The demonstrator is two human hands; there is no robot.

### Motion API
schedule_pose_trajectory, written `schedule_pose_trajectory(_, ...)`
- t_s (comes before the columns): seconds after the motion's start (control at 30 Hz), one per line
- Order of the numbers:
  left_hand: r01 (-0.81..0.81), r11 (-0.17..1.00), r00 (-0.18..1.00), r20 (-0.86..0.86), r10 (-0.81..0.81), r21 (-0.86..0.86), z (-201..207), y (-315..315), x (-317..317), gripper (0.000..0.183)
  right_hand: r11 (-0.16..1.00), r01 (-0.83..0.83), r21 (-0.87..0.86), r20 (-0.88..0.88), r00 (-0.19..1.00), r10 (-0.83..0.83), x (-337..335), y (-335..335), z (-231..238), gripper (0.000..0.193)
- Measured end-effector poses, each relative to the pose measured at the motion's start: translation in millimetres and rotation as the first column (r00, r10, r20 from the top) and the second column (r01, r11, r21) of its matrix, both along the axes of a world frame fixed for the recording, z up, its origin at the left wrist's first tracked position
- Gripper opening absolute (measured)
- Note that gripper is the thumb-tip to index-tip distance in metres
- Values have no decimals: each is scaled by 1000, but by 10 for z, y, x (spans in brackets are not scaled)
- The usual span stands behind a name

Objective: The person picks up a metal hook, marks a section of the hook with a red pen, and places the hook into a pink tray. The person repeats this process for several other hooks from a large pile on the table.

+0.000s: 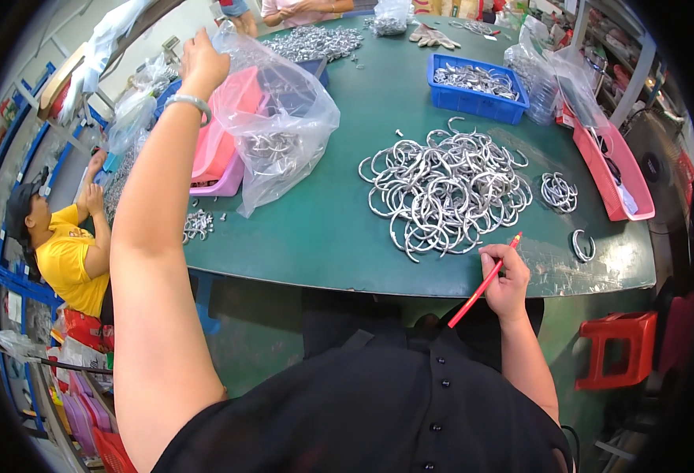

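Note:
My left arm reaches far forward, and my left hand (203, 65) is raised with its fingers pinched at the upper edge of a clear plastic bag (292, 118). Some silvery metal parts show inside the bag's lower part. A red pencil (473, 296) is held slantwise in my right hand (507, 276), at the table's near edge. Just beyond that hand lies a big heap of silvery C-shaped metal rings (449, 189). To its right are a small bundle of the rings (559, 192) and one separate ring (583, 246).
On the green table (362, 94) stand a blue tray of metal parts (477, 101), a pink bin (611, 169) and pink trays (225, 126). Small metal pieces (315, 43) are piled at the far side. A person in yellow (71, 252) works at left. A red stool (615, 351) stands at right.

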State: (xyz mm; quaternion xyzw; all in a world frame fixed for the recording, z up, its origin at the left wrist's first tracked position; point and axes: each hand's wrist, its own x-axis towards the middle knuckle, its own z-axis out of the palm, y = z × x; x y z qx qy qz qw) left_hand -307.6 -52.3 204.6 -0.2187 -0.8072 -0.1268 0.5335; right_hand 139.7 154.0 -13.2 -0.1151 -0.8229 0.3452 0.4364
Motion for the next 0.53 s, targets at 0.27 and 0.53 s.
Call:
schedule_pose_trajectory(0.27, 606, 657, 631, 774, -55, -448, -334, 16, 779, 48, 998, 50, 36, -5, 999, -50, 42, 22, -2, 7)
schedule_pose_trajectory(0.53, 537, 713, 589, 805, 66, -451, -385, -182, 649, 69, 989, 121, 86, 7, 993, -122, 22, 13, -46, 7)
